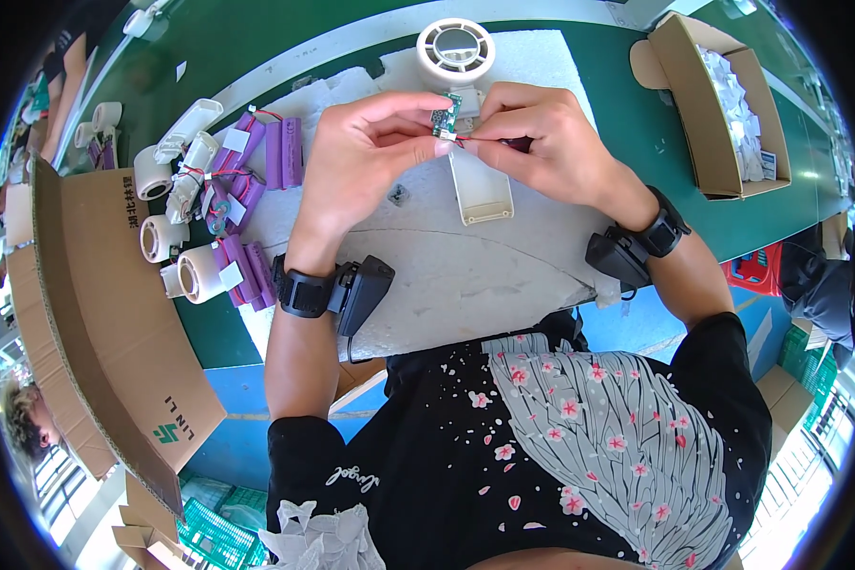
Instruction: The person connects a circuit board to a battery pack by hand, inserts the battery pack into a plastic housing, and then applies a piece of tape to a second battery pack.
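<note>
My left hand (356,157) pinches a small green circuit board (445,119) between thumb and fingers, above the foam sheet. Opposite it, the closed fingers of my right hand (546,142) grip a thin red-and-black wire lead (464,140). This lead meets a small white connector at the board's lower edge; whether it is fully seated is too small to tell. Just beyond my hands lies a white round handheld fan (456,52). Its open, tray-like handle shell (484,195) extends toward me beneath my hands, which partly hide it.
White foam sheet (427,285) covers the green table (603,43). At left are purple battery packs (282,152), several white fan parts (198,274) and a large cardboard flap (114,285). A cardboard box (698,114) of white pieces stands at far right.
</note>
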Demonstrator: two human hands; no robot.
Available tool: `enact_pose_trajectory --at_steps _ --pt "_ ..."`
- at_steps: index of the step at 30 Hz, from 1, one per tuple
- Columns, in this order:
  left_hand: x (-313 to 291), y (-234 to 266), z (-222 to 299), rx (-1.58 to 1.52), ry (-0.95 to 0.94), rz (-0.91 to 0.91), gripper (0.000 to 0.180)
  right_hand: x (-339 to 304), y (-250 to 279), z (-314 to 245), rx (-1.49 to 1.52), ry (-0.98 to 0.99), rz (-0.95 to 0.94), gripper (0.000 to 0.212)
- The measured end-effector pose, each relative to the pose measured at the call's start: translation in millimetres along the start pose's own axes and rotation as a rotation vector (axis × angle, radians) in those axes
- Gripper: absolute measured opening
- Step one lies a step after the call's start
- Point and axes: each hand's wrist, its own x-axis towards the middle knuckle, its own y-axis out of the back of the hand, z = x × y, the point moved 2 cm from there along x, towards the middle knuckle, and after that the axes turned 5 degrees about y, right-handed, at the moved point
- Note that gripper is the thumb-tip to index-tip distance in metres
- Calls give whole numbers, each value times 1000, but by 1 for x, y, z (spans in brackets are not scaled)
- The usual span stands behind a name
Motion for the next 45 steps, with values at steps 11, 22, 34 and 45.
enact_pose_trajectory --at_steps 11,22,34,45 --pt "0 -4 -2 36 -54 16 35 1 -3 -2 -44 67 31 5" --pt "-4 -22 7 188 -182 167 31 4 -2 -15 -70 -195 197 30" --pt "-3 -11 0 430 -325 199 27 3 -3 -10 -86 -206 176 34" --pt "-4 -14 5 562 -387 227 25 3 -4 -7 -160 -130 171 33"
